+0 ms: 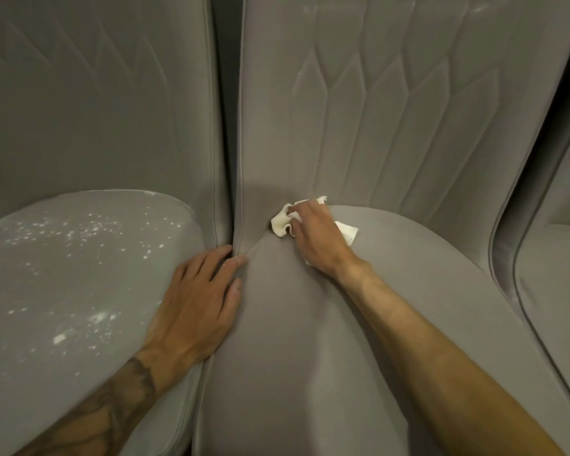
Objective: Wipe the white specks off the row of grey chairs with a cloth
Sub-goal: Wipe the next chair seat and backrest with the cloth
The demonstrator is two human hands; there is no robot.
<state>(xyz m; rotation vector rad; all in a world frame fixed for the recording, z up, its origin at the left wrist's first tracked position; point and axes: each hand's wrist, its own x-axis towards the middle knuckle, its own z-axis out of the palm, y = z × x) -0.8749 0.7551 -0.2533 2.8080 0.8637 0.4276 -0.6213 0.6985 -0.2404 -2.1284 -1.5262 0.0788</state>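
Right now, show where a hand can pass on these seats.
Free: the front of the middle seat, between both forearms, and its right side. Crowded: its back-left corner, where the right hand holds the cloth, and the gap by the left seat, under the left hand.

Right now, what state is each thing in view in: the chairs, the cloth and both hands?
left seat: dotted with white specks.
middle seat: no specks visible.
middle backrest: faint white marks near the top.
cloth: white, crumpled, pressed at the back of the middle seat.
right hand: grips the cloth.
left hand: flat on the gap between both seats, holding nothing.
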